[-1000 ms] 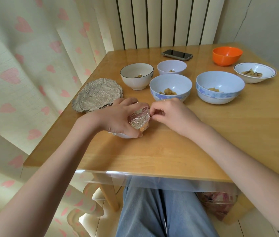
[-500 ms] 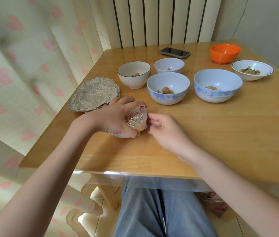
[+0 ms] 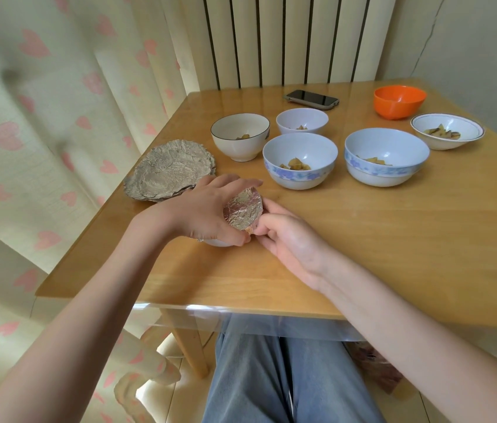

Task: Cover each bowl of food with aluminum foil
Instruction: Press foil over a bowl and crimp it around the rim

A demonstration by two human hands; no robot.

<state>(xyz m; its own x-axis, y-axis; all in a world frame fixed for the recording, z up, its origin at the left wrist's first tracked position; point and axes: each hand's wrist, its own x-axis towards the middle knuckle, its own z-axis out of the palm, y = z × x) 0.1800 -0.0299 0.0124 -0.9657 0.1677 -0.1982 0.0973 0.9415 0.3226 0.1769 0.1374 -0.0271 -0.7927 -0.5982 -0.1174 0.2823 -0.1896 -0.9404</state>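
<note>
A small white bowl [image 3: 215, 242] stands near the table's front left, topped with crinkled foil [image 3: 243, 211]. My left hand [image 3: 203, 210] lies over it from the left, fingers curled round the foil-covered rim. My right hand [image 3: 286, 239] presses and pinches the foil's right edge with its fingertips. A stack of round foil sheets [image 3: 167, 169] lies left of the bowl. Uncovered bowls with food stand behind: a white one [image 3: 240, 136], a small one [image 3: 302, 122], two blue-patterned ones [image 3: 300, 160] [image 3: 386, 156] and a shallow one [image 3: 447, 131].
An orange bowl [image 3: 399, 101] and a dark phone [image 3: 311, 99] sit at the back of the wooden table [image 3: 393, 254]. A heart-patterned curtain [image 3: 42, 117] hangs along the left edge. My legs in jeans show under the table.
My right hand has slid from the foil's top edge down along the bowl's right side. The left hand stays wrapped over the covered bowl.
</note>
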